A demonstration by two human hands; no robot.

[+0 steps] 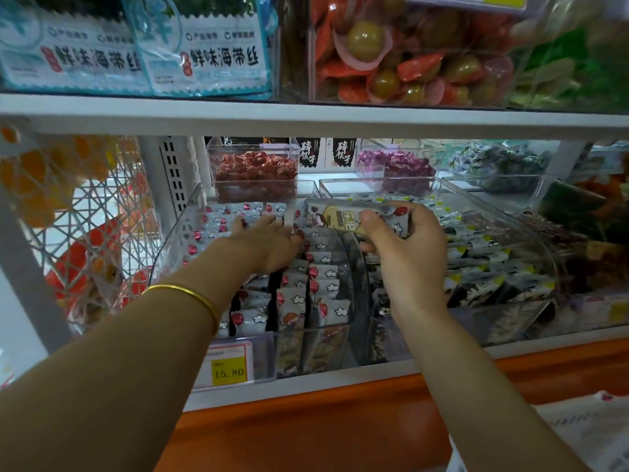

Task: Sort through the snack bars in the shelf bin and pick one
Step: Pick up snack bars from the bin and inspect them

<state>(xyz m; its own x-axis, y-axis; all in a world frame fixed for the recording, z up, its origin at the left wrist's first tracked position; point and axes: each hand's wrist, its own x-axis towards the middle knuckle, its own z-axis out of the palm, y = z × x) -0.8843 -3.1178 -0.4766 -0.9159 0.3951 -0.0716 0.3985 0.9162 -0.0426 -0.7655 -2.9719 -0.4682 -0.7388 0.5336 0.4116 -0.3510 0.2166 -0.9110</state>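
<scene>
Head view: one bar lifted, sorting under way

Right grip (405, 253) pinches a snack bar (354, 218) just above the shelf bin (177, 233). Left grip (269, 243) lies spread flat on the packed bars (320, 277) inside the bin. Next, I judge: compare, then draw the chosen bar clear.

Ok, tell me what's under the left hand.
Rows of grey-wrapped snack bars in the bin, standing on edge. The left hand rests on them and covers the ones right beneath its palm, so those cannot be seen.
</scene>
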